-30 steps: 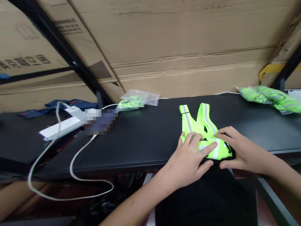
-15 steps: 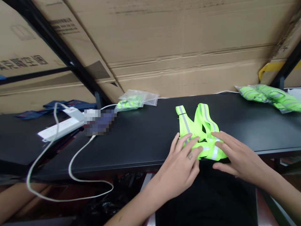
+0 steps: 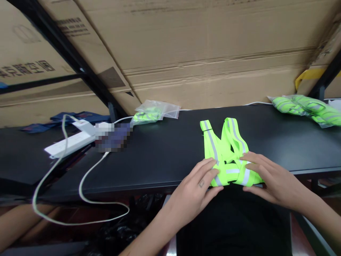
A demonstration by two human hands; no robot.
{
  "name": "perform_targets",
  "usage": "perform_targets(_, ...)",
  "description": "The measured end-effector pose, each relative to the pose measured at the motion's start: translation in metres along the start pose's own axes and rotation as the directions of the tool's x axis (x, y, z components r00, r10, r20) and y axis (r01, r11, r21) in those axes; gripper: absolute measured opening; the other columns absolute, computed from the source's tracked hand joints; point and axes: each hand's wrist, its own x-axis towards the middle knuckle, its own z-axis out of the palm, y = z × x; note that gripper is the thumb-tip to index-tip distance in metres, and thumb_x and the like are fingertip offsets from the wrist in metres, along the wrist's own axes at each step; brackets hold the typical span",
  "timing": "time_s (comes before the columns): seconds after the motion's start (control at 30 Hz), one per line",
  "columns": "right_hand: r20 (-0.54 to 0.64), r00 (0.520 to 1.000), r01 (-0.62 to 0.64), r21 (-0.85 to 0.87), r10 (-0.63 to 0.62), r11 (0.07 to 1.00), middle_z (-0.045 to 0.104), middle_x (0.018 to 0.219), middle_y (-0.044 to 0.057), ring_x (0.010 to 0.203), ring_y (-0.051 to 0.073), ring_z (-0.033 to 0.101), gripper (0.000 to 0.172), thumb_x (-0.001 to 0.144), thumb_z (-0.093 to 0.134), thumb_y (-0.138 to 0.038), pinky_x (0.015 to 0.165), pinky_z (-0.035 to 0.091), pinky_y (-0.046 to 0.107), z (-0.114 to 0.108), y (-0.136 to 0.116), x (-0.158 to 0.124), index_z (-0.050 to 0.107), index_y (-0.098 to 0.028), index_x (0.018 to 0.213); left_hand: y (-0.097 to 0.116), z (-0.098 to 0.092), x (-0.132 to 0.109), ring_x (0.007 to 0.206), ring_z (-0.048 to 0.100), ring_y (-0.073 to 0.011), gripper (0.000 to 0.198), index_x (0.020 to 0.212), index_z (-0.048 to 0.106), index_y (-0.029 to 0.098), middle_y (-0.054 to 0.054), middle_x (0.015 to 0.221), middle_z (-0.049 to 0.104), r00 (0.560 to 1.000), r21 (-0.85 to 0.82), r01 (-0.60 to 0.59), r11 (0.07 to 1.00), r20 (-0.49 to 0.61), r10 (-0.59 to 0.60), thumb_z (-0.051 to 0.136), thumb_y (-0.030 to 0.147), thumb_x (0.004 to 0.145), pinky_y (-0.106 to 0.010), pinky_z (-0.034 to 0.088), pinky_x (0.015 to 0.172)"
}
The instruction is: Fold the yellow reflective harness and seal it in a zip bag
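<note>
Bright green vest (image 3: 226, 160) lies at the bench (image 3: 165, 156) front edge; left hand (image 3: 193, 192) and right hand (image 3: 274, 181) rest on it, half open, not gripping.

Lighting: bright, even indoor light; source out of frame. Glare: soft sheen along the black tabletop (image 3: 165, 149); the hi-vis vest (image 3: 213, 149) reads vivid, its reflective strips pale, without flare. Shadows: faint, deepest below the table edge. Distortion: wide-angle bowing towards the edges, with the cardboard cartons (image 3: 202, 46) and black rack beam (image 3: 71, 58) slanting. Blur: slight softness on the white cable (image 3: 34, 202). Pixelation: one mosaic patch (image 3: 113, 138), left of centre.
</note>
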Motion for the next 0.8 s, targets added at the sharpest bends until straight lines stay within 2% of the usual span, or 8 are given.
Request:
perform_targets(0.13,-0.045,0.999,0.028,0.003,-0.028,1.0,0.069,0.119,0.015,0.119,0.031,0.061,0.034,0.099,0.053,-0.039,0.096,0.055,0.049,0.0,0.001,0.006,0.052,-0.015,0.123,-0.001,0.0,0.002,0.13,0.054,-0.0258,0.03,0.127,0.049,0.014,-0.015,0.129,0.062,1.0,-0.027,0.011,1.0,-0.025,-0.012,0.055,0.026,0.101,-0.045,0.051,0.108)
perform_targets(0.23,-0.016,0.999,-0.037,0.094,0.039,0.995,0.071,0.108,0.011,0.109,0.028,0.064,0.034,0.099,0.052,-0.045,0.092,0.055,0.046,-0.009,0.012,0.021,0.057,-0.017,0.118,-0.002,-0.005,0.016,0.12,0.059,-0.022,0.027,0.128,0.05,0.019,-0.009,0.124,0.064,0.985,-0.122,0.172,0.978,0.025,-0.17,0.047,0.03,0.104,-0.04,0.054,0.101)
perform_targets(0.33,0.085,0.987,-0.154,0.206,0.139,0.966,0.069,0.108,0.009,0.106,0.026,0.062,0.034,0.099,0.05,-0.05,0.09,0.053,0.043,-0.017,0.034,0.044,0.065,-0.021,0.108,-0.011,-0.009,0.042,0.116,0.056,-0.0217,0.023,0.117,0.056,0.02,-0.007,0.118,0.063,0.933,-0.16,0.354,0.922,0.123,-0.337,0.039,0.032,0.106,-0.038,0.051,0.098)
perform_targets(0.47,0.197,0.963,-0.228,0.226,0.185,0.947,0.065,0.103,0.01,0.103,0.028,0.058,0.047,0.099,0.043,-0.058,0.092,0.049,0.045,-0.006,0.071,0.072,0.069,-0.021,0.089,-0.034,-0.004,0.076,0.112,0.05,-0.0266,0.035,0.097,0.06,0.017,-0.01,0.113,0.056,0.851,0.0,0.482,0.876,0.237,-0.468,0.034,0.039,0.106,-0.045,0.045,0.1)
perform_targets(0.57,0.184,0.957,-0.254,0.149,0.225,0.956,0.063,0.093,0.01,0.091,0.026,0.059,0.054,0.099,0.038,-0.062,0.084,0.049,0.044,0.01,0.086,0.081,0.067,-0.02,0.083,-0.045,0.005,0.088,0.106,0.048,-0.0292,0.034,0.111,0.06,0.015,-0.012,0.113,0.053,0.801,0.179,0.523,0.834,0.232,-0.552,0.038,0.04,0.105,-0.049,0.046,0.095)
perform_targets(0.63,0.047,0.963,-0.266,0.035,0.264,0.963,0.063,0.094,0.012,0.088,0.026,0.059,0.053,0.096,0.042,-0.065,0.076,0.049,0.04,0.015,0.085,0.082,0.066,-0.018,0.094,-0.045,0.009,0.09,0.104,0.048,-0.0298,0.031,0.121,0.057,0.013,-0.013,0.115,0.054,0.836,0.274,0.48,0.833,0.144,-0.53,0.045,0.036,0.102,-0.048,0.046,0.093)
perform_targets(0.7,-0.062,0.975,-0.217,-0.108,0.211,0.97,0.064,0.088,0.011,0.082,0.025,0.06,0.048,0.098,0.044,-0.06,0.069,0.048,0.037,0.013,0.076,0.079,0.065,-0.017,0.098,-0.042,0.011,0.089,0.103,0.049,-0.0289,0.024,0.117,0.059,0.012,-0.013,0.114,0.056,0.893,0.355,0.385,0.852,0.089,-0.441,0.049,0.028,0.101,-0.044,0.048,0.091)
perform_targets(0.8,-0.039,0.999,-0.024,-0.269,0.014,0.963,0.061,0.069,0.005,0.068,0.021,0.059,0.041,0.104,0.04,-0.041,0.064,0.044,0.034,0.003,0.057,0.069,0.065,-0.019,0.08,-0.034,0.01,0.081,0.096,0.054,-0.0259,0.028,0.1,0.065,0.013,-0.01,0.102,0.062,0.938,0.422,0.243,0.874,0.127,-0.322,0.037,0.019,0.104,-0.038,0.05,0.083)
